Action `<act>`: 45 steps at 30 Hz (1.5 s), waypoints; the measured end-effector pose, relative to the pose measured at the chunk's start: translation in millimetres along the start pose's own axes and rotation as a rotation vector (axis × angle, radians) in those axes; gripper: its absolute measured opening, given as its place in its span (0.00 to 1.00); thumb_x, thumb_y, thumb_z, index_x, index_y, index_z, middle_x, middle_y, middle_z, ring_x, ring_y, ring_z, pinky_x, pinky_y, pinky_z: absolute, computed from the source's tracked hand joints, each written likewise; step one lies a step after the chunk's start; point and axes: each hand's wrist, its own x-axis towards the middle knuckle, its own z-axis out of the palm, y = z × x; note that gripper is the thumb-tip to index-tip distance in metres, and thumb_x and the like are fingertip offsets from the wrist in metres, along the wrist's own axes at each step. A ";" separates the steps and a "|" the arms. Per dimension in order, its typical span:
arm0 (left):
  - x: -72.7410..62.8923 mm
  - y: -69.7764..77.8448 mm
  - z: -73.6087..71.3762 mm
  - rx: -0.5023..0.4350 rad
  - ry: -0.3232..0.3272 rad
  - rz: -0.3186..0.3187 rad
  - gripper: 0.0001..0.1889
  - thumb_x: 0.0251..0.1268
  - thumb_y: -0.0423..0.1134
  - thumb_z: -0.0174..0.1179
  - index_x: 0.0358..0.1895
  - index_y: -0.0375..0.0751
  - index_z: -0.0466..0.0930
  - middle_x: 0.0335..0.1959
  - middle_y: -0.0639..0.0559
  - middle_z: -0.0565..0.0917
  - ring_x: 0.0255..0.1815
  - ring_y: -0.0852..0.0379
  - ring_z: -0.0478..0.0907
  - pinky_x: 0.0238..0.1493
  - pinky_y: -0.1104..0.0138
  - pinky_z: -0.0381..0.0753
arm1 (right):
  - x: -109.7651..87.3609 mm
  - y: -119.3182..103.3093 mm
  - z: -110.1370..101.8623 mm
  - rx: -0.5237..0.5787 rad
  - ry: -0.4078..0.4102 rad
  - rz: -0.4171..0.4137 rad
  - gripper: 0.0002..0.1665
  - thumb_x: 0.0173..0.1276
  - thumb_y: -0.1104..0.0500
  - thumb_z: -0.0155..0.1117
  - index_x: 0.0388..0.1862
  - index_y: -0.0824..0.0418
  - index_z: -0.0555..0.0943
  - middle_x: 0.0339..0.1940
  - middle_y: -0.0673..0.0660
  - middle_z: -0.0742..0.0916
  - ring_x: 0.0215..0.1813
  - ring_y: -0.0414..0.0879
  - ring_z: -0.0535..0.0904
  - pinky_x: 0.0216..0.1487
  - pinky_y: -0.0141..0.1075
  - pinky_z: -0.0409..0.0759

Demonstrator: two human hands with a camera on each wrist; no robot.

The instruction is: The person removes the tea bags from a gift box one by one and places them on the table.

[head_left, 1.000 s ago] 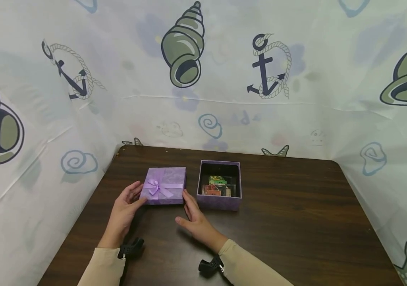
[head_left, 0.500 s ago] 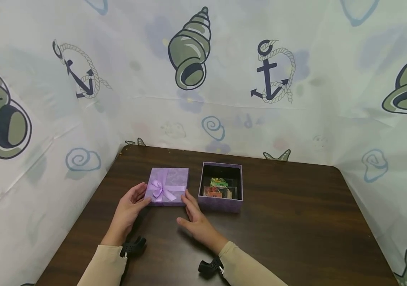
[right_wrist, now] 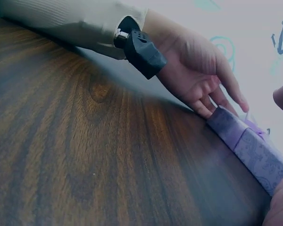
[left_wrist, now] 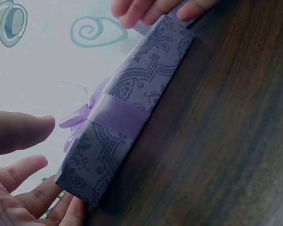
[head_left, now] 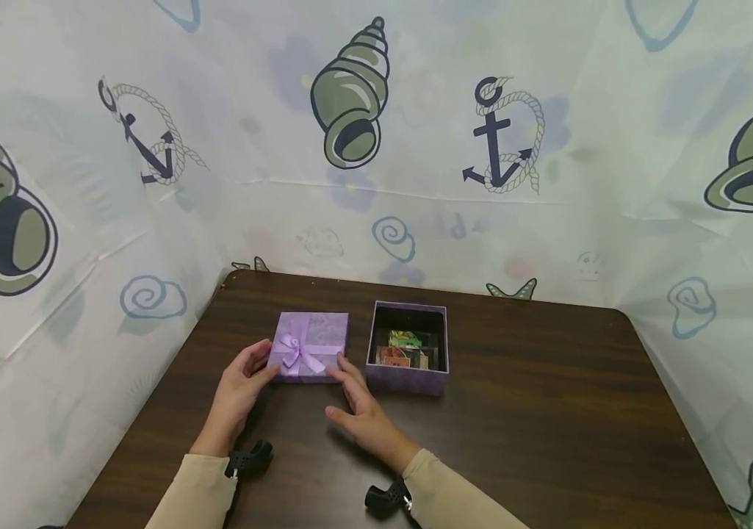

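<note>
A purple gift box lid (head_left: pixel 328 328) with a lilac ribbon bow (head_left: pixel 294 351) lies flat on the table. My left hand (head_left: pixel 233 397) is at its left side, fingers along the edge and thumb by the near corner. In the left wrist view the left thumb (left_wrist: pixel 23 132) stands apart from the lid's patterned side (left_wrist: pixel 146 75), while other fingers reach its lower end. My right hand (head_left: pixel 366 419) has its fingertips at the near right corner, thumb held away. Right of the lid stands the open purple box (head_left: pixel 409 380), holding small colourful packets (head_left: pixel 405 339).
The dark wooden table (head_left: pixel 535 411) extends to the right and in front of the box. A printed cloth backdrop (head_left: pixel 429 132) with shells and anchors rises behind the table. A black wrist camera (head_left: pixel 386 499) sits at each cuff.
The head view has shifted slightly, moving the scene a little right and down. My right fingers have spread over the lid's near right corner. The left hand stays at the lid's left side.
</note>
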 end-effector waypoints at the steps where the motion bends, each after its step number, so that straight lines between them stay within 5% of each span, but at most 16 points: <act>1: -0.8 0.1 0.8 0.014 0.012 0.010 0.35 0.79 0.37 0.68 0.83 0.34 0.66 0.83 0.35 0.71 0.83 0.39 0.69 0.64 0.85 0.73 | -0.4 0.4 0.7 0.004 0.002 -0.031 0.39 0.81 0.65 0.65 0.86 0.65 0.65 0.94 0.60 0.50 0.94 0.55 0.40 0.85 0.24 0.48; 6: -3.0 1.7 7.0 0.092 0.060 0.097 0.30 0.79 0.35 0.67 0.78 0.32 0.71 0.79 0.33 0.75 0.80 0.37 0.72 0.80 0.55 0.74 | -1.5 -8.8 1.7 0.098 0.022 -0.240 0.34 0.79 0.76 0.59 0.81 0.73 0.65 0.88 0.76 0.59 0.92 0.68 0.44 0.89 0.32 0.50; 9: -4.4 4.5 10.7 0.109 0.071 0.146 0.28 0.78 0.33 0.67 0.77 0.30 0.72 0.77 0.32 0.77 0.81 0.36 0.72 0.81 0.44 0.68 | -2.1 -21.8 -0.4 0.177 0.030 -0.281 0.32 0.79 0.77 0.56 0.80 0.73 0.65 0.86 0.78 0.62 0.92 0.67 0.43 0.90 0.36 0.51; 18: -13.3 26.6 24.8 0.075 0.064 0.227 0.27 0.77 0.29 0.67 0.76 0.32 0.75 0.79 0.35 0.76 0.85 0.39 0.68 0.82 0.55 0.63 | -0.2 -63.5 -18.8 0.247 0.026 -0.250 0.24 0.85 0.69 0.53 0.75 0.74 0.67 0.78 0.81 0.70 0.88 0.60 0.63 0.87 0.45 0.64; 23: -19.0 50.7 39.6 0.074 -0.023 0.300 0.30 0.76 0.28 0.68 0.79 0.36 0.74 0.82 0.39 0.73 0.86 0.40 0.65 0.81 0.63 0.64 | 2.7 -91.2 -36.0 0.179 0.074 -0.199 0.22 0.88 0.62 0.53 0.74 0.68 0.70 0.72 0.74 0.75 0.76 0.53 0.76 0.74 0.41 0.80; 30: -15.1 91.7 59.7 0.085 -0.105 0.405 0.34 0.76 0.36 0.71 0.83 0.45 0.71 0.84 0.47 0.72 0.87 0.45 0.64 0.79 0.75 0.64 | 12.0 -113.6 -78.3 0.134 0.187 -0.102 0.24 0.90 0.53 0.51 0.74 0.66 0.70 0.65 0.75 0.78 0.58 0.55 0.84 0.54 0.40 0.87; 37: -5.6 115.4 80.9 0.074 -0.205 0.431 0.38 0.78 0.40 0.69 0.86 0.50 0.65 0.88 0.48 0.65 0.89 0.45 0.60 0.85 0.60 0.61 | 17.1 -108.6 -118.5 0.270 0.316 -0.001 0.33 0.89 0.43 0.54 0.72 0.70 0.69 0.55 0.60 0.81 0.50 0.50 0.84 0.50 0.35 0.84; 45: 7.1 107.2 108.5 0.019 -0.318 0.296 0.42 0.80 0.47 0.68 0.89 0.50 0.57 0.90 0.45 0.60 0.91 0.41 0.55 0.89 0.45 0.55 | 28.1 -82.2 -127.7 0.214 0.472 0.113 0.22 0.89 0.49 0.57 0.68 0.64 0.72 0.47 0.56 0.84 0.43 0.51 0.86 0.47 0.39 0.87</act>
